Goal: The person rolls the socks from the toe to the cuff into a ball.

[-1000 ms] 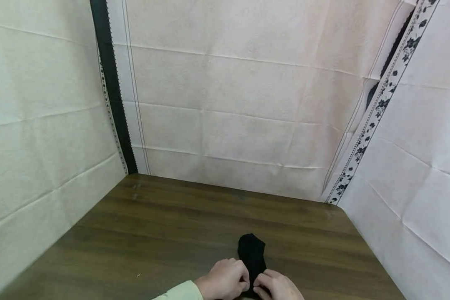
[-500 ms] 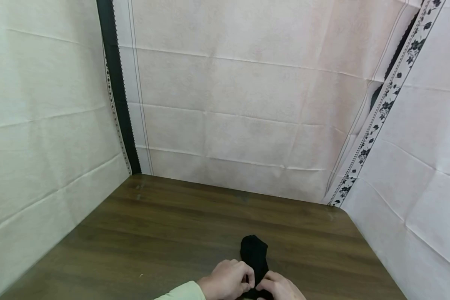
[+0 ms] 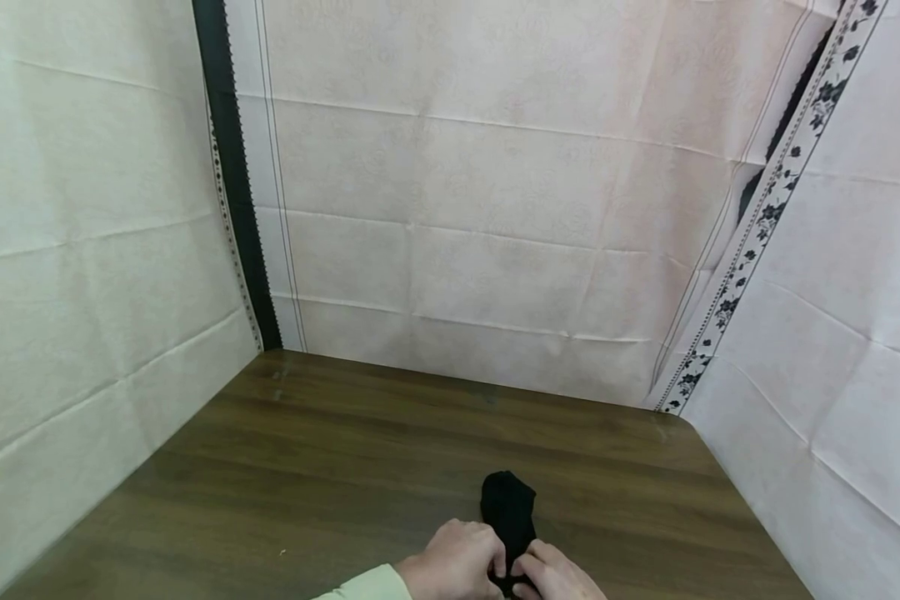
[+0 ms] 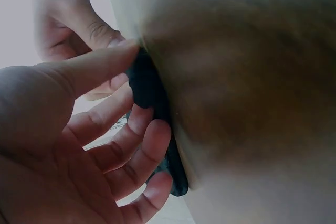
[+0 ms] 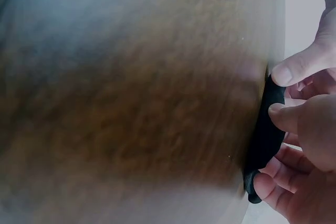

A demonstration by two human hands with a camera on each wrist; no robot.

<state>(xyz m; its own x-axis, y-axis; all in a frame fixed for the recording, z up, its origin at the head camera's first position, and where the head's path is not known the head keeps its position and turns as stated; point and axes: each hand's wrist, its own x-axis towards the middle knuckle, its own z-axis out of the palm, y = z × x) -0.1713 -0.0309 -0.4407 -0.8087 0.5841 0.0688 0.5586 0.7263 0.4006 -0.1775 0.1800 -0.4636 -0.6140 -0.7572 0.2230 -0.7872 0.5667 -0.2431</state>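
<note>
Biggest stuff first: pale creased cloth hangings box the whole place in, one across the back (image 3: 457, 208), one down the left (image 3: 82, 208) and one down the right (image 3: 855, 292), that last one with a dark floral border (image 3: 765, 212) along its edge. Inside that is the brown wood-grain desk (image 3: 330, 467), running back to the rear hanging.

Then the hands, both at the near side of the desk. Left hand (image 3: 461, 558) has its thumb and forefinger pinching the black fabric piece (image 3: 508, 508), with the other fingers curled in close to it. Right hand (image 3: 558, 575) is just beside it, thumb on one face of the fabric and fingers on the other, so yeah, that one's gripping too.

The fabric itself lies between and just beyond the hands, its rounded far end pointing away from the person. Might be a sock, can't swear to it. Looks to me like the step right now is gathering or folding the near end. Next move, I reckon, calls for a steady pinch on both sides so the layers don't slip apart.

Tiniest thing: a pale speck (image 3: 282, 552) on the desk, off to the left.
</note>
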